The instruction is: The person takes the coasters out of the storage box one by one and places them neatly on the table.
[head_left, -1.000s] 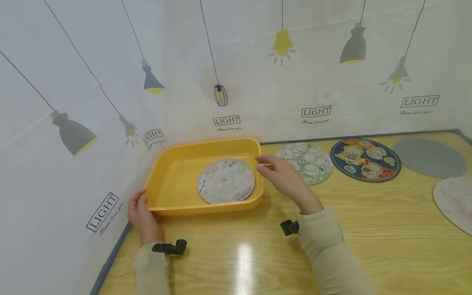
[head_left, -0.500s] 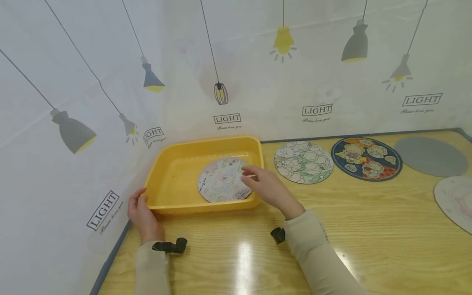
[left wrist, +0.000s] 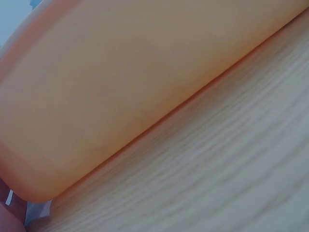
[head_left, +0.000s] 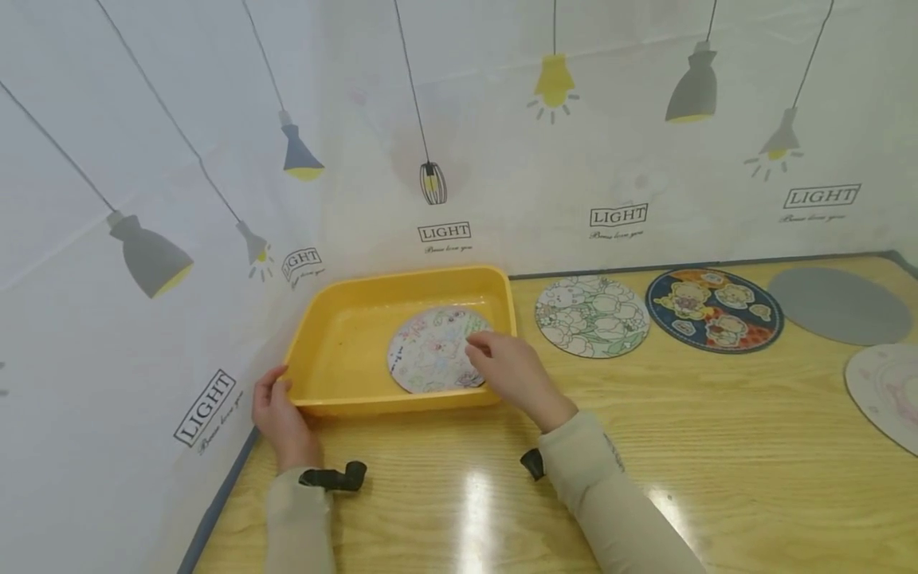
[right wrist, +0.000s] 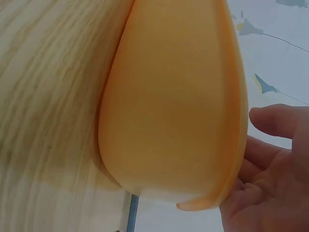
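Note:
In the head view, my left hand [head_left: 282,422] grips the front left corner of a yellow plastic tray [head_left: 344,401], fingers at the left side and thumb by the rim. Inside the tray's right half lies a round mat [head_left: 430,355] with a pastel cartoon print. My right hand [head_left: 519,375] reaches over the tray's right front corner, fingers bent above the mat's right part. From the right wrist, the hand [right wrist: 270,183] shows its thumb apart from the fingers, whose tips are hidden behind the tray wall [right wrist: 169,101].
Right of the tray along the back lie a white round mat with green flower drawings [head_left: 592,319], a dark blue one with bears [head_left: 713,311] and a plain grey one [head_left: 839,305]. A pale pink-printed mat [head_left: 885,395] is cut off at the right edge. Lamp-printed cloth [head_left: 502,159] hangs behind.
My right hand has moved left from outside the tray's right rim to over the mat, its fingers more bent now. The left hand and tray have stayed in place.

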Demonstrator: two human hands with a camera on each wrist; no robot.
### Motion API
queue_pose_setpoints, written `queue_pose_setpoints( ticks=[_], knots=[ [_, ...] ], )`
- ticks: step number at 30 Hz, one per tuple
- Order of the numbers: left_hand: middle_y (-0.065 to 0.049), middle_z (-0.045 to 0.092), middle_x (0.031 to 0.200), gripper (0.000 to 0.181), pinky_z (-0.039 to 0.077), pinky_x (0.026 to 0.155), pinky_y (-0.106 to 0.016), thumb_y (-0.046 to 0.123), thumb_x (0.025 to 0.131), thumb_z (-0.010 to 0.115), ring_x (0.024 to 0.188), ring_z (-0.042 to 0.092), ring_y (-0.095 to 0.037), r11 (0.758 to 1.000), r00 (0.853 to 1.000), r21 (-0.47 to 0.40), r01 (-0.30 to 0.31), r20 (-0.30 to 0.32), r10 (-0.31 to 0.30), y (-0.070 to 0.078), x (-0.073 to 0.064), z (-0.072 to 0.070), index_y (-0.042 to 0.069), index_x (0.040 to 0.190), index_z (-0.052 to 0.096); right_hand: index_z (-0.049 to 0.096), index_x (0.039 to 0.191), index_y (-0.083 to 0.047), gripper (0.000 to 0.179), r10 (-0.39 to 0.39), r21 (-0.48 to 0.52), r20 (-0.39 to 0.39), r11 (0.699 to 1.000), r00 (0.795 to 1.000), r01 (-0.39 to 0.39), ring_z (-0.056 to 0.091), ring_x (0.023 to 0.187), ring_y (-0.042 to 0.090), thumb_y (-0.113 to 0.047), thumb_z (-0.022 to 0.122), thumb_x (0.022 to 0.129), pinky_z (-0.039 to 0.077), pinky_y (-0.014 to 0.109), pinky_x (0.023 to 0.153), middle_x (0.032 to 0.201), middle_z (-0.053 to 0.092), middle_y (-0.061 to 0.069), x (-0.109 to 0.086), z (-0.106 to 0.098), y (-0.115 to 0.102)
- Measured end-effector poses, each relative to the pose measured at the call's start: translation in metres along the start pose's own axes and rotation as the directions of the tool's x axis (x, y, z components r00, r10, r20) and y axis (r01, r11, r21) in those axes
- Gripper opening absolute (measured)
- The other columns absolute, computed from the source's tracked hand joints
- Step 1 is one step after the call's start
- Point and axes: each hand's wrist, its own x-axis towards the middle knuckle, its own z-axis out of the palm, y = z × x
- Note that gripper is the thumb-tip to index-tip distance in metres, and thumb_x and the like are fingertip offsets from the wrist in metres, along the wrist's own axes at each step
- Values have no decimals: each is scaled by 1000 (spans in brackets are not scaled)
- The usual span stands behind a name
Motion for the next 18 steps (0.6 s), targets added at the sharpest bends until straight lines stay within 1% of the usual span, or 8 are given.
queue_pose_setpoints(
  ticks=[5,7,11,15,18],
  knots=[
    [-5,51,114,23,37,89,-34,4,84,47,102,49,-19,1000,1000,21,-3,10,3,0,0,-1,7,103,60,56,120,-9,38,27,-58,69,998,997,-23,51,107,20,-32,43,92,41,37,87,118,56,4,10,-5,-4],
    [-5,51,114,23,37,90,-35,3,84,48,103,49,-20,1000,1000,14,-5,14,5,1,-1,-1,7,103,60,55,120,-8,40,34,-87,98,996,995,-25,51,107,21,-33,43,92,41,38,88,119,56,6,16,-6,-5],
    [-5,52,113,23,36,90,-36,3,84,48,103,48,-21,1000,1000,13,-7,19,7,1,-3,0,6,104,59,54,121,-10,41,59,-127,143,991,988,-41,51,106,20,-35,44,91,41,37,87,118,56,5,27,-6,-4],
    [-4,52,112,23,35,90,-35,3,84,47,104,47,-21,999,1000,24,-27,14,27,2,-2,0,4,103,59,52,123,-11,43,73,-113,168,992,983,-55,50,107,20,-37,44,91,40,38,88,119,55,4,36,-2,-4],
    [-4,52,112,23,35,89,-34,2,83,47,103,46,-21,998,999,39,-40,13,40,1,-1,0,4,102,60,52,124,-12,42,63,-115,163,992,985,-45,50,106,18,-37,44,91,40,37,89,118,55,2,41,2,-4]
  ],
)
